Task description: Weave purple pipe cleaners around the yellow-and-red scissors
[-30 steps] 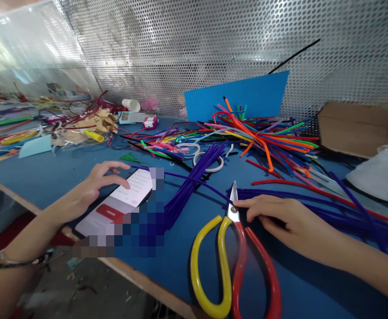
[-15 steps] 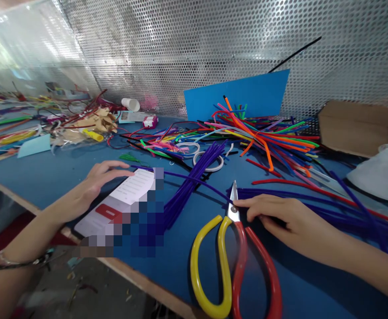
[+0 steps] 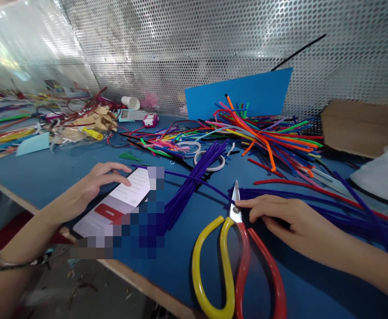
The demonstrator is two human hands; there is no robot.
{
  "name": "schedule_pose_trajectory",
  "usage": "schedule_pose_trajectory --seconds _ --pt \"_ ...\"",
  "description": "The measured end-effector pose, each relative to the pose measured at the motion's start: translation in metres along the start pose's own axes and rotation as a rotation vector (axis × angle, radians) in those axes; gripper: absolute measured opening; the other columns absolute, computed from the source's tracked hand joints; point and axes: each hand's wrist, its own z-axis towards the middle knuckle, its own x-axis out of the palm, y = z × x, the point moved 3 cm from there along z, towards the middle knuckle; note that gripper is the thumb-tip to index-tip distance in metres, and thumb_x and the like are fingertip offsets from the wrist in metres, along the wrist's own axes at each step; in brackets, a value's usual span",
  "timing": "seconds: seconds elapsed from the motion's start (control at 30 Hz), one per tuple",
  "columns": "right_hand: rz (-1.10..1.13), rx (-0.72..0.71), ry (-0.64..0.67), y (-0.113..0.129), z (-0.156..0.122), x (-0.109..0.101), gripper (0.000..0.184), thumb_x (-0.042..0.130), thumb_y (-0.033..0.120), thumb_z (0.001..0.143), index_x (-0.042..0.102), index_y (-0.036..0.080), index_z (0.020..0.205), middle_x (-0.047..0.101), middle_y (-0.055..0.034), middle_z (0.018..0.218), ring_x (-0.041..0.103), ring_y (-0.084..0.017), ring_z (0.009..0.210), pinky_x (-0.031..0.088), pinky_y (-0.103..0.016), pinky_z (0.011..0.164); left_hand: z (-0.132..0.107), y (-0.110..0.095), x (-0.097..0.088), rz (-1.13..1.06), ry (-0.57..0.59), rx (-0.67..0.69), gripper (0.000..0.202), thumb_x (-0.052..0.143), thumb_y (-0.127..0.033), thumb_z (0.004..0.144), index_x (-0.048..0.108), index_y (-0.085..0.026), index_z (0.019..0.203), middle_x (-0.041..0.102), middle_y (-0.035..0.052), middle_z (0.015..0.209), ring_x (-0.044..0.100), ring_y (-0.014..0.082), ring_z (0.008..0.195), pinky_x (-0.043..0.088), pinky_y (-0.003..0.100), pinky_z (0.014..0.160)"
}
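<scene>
My left hand [image 3: 89,188] reaches over a phone [image 3: 109,192] lying at the table's front edge. Its fingers are stretched out, one fingertip on or just above the lit screen. Blurred blocks cover the phone's right side. My right hand [image 3: 287,221] rests on the table, open, its index finger extended to the pivot of the scissors [image 3: 237,215]. These have one yellow and one red handle. A single purple pipe cleaner [image 3: 180,175] runs from near the phone to that fingertip, crossing a bundle of purple pipe cleaners [image 3: 197,177]. More purple pipe cleaners [image 3: 313,206] lie behind my right hand.
A heap of coloured pipe cleaners [image 3: 263,133] lies before a blue board [image 3: 237,95] and a perforated metal screen [image 3: 194,40]. To the right are a cardboard box [image 3: 360,126] and a white bag [image 3: 383,175]. A white tape roll [image 3: 220,167] sits beside the bundle.
My left fingers have shifted slightly, with one fingertip lower on the phone screen. The right hand and scissors keep their places; the view has moved a little.
</scene>
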Motion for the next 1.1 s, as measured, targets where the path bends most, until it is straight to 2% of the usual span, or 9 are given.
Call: schedule_pose_trajectory --seconds 0.17,0.3,0.37,0.47,0.63,0.87,0.97,1.1 --pt "-0.003 -0.024 -0.011 -0.0009 0.0017 0.0009 0.026 0.037 0.009 0.078 0.059 0.023 0.080 0.063 -0.0011 0.116 0.062 -0.016 0.100 0.053 -0.028 0.080 0.0018 -0.0100 -0.0039 -0.122 -0.060 0.016 0.070 0.006 -0.065 0.085 0.061 -0.023 0.095 0.047 0.0054 0.118 0.043 0.0225 0.096 0.030 0.035 0.093" --pt "0.004 -0.021 -0.019 -0.0018 0.0019 0.0013 0.026 0.038 0.008 0.078 0.060 0.023 0.079 0.064 -0.0015 0.115 0.062 -0.017 0.099 0.054 -0.029 0.078 0.0027 -0.0107 -0.0037 -0.094 -0.110 0.001 0.066 0.008 -0.065 0.085 0.053 -0.028 0.117 0.043 0.0039 0.123 0.041 0.0231 0.102 0.030 0.035 0.096" --pt "0.011 -0.015 -0.026 -0.0019 0.0014 0.0009 0.026 0.039 0.009 0.077 0.060 0.023 0.079 0.065 -0.0016 0.114 0.062 -0.018 0.099 0.053 -0.030 0.079 0.0031 -0.0092 -0.0020 -0.071 -0.079 -0.021 0.068 0.007 -0.066 0.085 0.051 -0.029 0.121 0.042 0.0038 0.126 0.042 0.0236 0.102 0.030 0.037 0.096" --pt "0.009 -0.021 -0.030 -0.0019 0.0008 0.0005 0.025 0.039 0.009 0.077 0.060 0.024 0.079 0.065 -0.0011 0.114 0.062 -0.018 0.099 0.053 -0.030 0.082 0.0028 -0.0080 -0.0013 -0.077 -0.043 -0.039 0.072 0.005 -0.066 0.084 0.060 -0.028 0.110 0.041 0.0037 0.127 0.043 0.0233 0.096 0.031 0.039 0.095" --pt "0.012 -0.023 -0.028 -0.0026 0.0017 0.0012 0.025 0.039 0.010 0.078 0.060 0.024 0.079 0.065 -0.0012 0.114 0.062 -0.018 0.099 0.053 -0.030 0.080 0.0013 -0.0106 -0.0045 -0.089 -0.103 -0.035 0.074 0.004 -0.068 0.083 0.065 -0.027 0.096 0.044 0.0026 0.122 0.042 0.0235 0.096 0.032 0.037 0.093" --pt "-0.011 -0.025 -0.030 -0.0021 0.0014 -0.0001 0.025 0.038 0.010 0.078 0.060 0.024 0.078 0.065 0.0004 0.114 0.062 -0.017 0.099 0.053 -0.028 0.079 0.0021 -0.0075 -0.0015 -0.061 -0.088 -0.021 0.070 0.002 -0.065 0.085 0.054 -0.031 0.119 0.043 0.0027 0.125 0.042 0.0229 0.098 0.029 0.039 0.096" --pt "-0.011 -0.026 -0.027 -0.0016 0.0016 -0.0002 0.025 0.039 0.010 0.078 0.059 0.024 0.078 0.065 0.0003 0.113 0.063 -0.017 0.098 0.054 -0.028 0.078 0.0021 -0.0076 -0.0021 -0.058 -0.079 -0.013 0.073 0.001 -0.065 0.085 0.061 -0.030 0.109 0.043 0.0012 0.125 0.042 0.0224 0.097 0.031 0.037 0.094" --pt "0.009 -0.015 -0.023 -0.0016 0.0021 0.0006 0.025 0.039 0.010 0.077 0.060 0.024 0.077 0.065 -0.0008 0.114 0.063 -0.018 0.097 0.054 -0.029 0.076 0.0014 -0.0087 -0.0044 -0.085 -0.090 -0.048 0.081 0.000 -0.068 0.082 0.068 -0.025 0.094 0.047 0.0038 0.122 0.041 0.0240 0.097 0.030 0.037 0.094"
